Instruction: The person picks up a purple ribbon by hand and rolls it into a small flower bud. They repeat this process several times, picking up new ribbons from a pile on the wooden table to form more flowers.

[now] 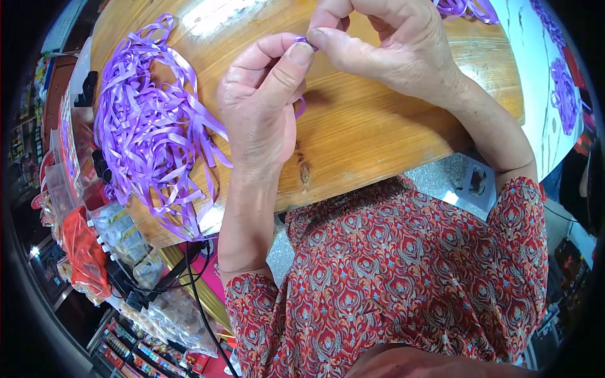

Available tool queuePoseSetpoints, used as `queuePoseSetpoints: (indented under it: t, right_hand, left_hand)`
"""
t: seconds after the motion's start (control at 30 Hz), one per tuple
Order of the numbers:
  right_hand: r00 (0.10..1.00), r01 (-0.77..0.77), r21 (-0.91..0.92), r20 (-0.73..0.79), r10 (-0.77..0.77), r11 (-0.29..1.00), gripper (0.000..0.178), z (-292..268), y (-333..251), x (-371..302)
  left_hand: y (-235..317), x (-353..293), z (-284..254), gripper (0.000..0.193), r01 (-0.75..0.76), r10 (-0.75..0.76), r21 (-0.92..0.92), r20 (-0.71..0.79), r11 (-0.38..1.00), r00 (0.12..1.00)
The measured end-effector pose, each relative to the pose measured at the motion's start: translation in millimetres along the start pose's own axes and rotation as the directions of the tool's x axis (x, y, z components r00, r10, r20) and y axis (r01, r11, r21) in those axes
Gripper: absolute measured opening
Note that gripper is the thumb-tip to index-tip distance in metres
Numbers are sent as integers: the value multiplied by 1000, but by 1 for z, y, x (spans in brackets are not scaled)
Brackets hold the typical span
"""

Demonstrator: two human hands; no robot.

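A short bit of purple ribbon is pinched between my two hands above the far part of the wooden table. My left hand grips it between thumb and index finger. Thumb and index finger of my right hand close on it from the right, the two thumb tips almost meeting. A small purple loop shows beside my left palm. To the left, a big tangled heap of purple satin ribbon covers the table, and some strands run under my left wrist.
More purple ribbon lies at the far right of the table. A white marbled surface beyond it carries another purple bunch. Left of the table are a red plastic bag, clear packages and a black cable.
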State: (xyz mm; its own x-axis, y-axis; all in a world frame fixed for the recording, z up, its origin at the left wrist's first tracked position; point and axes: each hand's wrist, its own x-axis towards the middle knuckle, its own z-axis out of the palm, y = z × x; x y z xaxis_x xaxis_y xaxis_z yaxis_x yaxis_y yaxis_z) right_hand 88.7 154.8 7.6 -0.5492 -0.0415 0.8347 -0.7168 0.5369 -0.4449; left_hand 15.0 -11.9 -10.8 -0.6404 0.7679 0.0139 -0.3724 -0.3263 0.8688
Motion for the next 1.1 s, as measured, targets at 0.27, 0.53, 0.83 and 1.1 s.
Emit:
queuePoseSetpoints:
  t: [0.27,0.53,0.83,1.1]
  right_hand:
    - [979,-197,239,1,202,951,6,1,-8,3]
    - [977,-209,316,16,215,926,6,1,0,-1]
    - [973,-215,354,4,229,910,9,-1,4,3]
    - [978,-129,-222,131,160,966,21,-12,-26,26]
  left_hand:
    - [1,-1,9,19,0,0,-8,-89,1000,996]
    - [2,-2,5,16,7,-11,-41,-79,999,997]
    - [4,0,5,14,1,-8,-61,-126,998,992]
    - [6,-4,7,13,41,-50,-63,-155,997,987]
